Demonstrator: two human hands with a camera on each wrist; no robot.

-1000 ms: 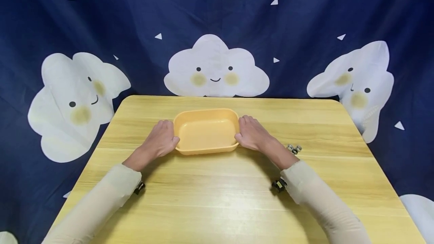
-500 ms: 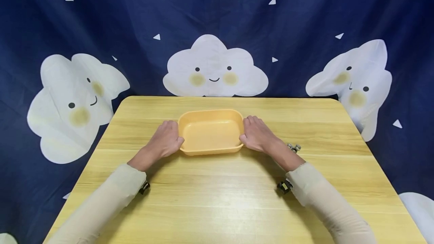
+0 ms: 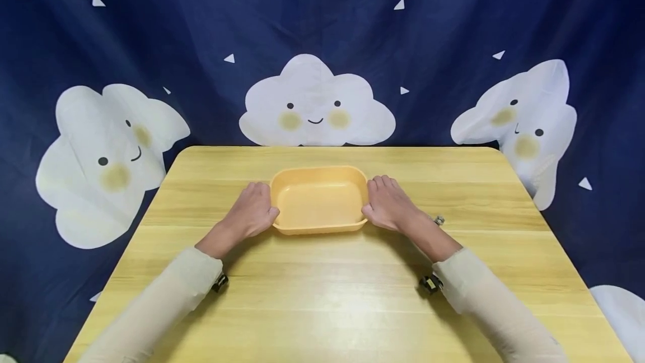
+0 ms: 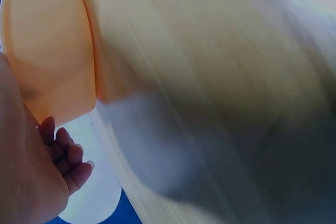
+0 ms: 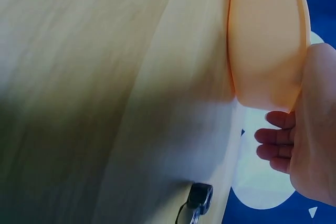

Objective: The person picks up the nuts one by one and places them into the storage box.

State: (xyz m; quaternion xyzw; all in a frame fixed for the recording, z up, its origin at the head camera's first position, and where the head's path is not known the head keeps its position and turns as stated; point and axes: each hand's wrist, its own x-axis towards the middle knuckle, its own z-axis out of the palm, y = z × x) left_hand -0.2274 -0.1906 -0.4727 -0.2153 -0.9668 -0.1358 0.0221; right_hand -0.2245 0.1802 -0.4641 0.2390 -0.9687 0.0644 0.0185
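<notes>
A shallow orange-yellow plastic tray (image 3: 322,206) with rounded corners sits on the wooden table, in its far middle part. My left hand (image 3: 253,210) grips the tray's left end, the thumb over the rim and the fingers curled on the outside. At the opposite end, my right hand (image 3: 389,204) holds the rim the same way. Both wrist views show the tray's outer side wall (image 4: 52,40) close over the tabletop, with curled fingertips (image 5: 275,136) under the rim.
Beyond my right wrist lie small shiny metal ring-like pieces (image 3: 439,220), partly hidden by the forearm; one (image 5: 199,198) shows dark in the right wrist view. A navy curtain (image 3: 201,27) with white clouds hangs behind the table's (image 3: 322,290) far edge.
Both hands have shifted the tray a little to the right across the table, keeping their grip. My right forearm now covers more of the metal pieces.
</notes>
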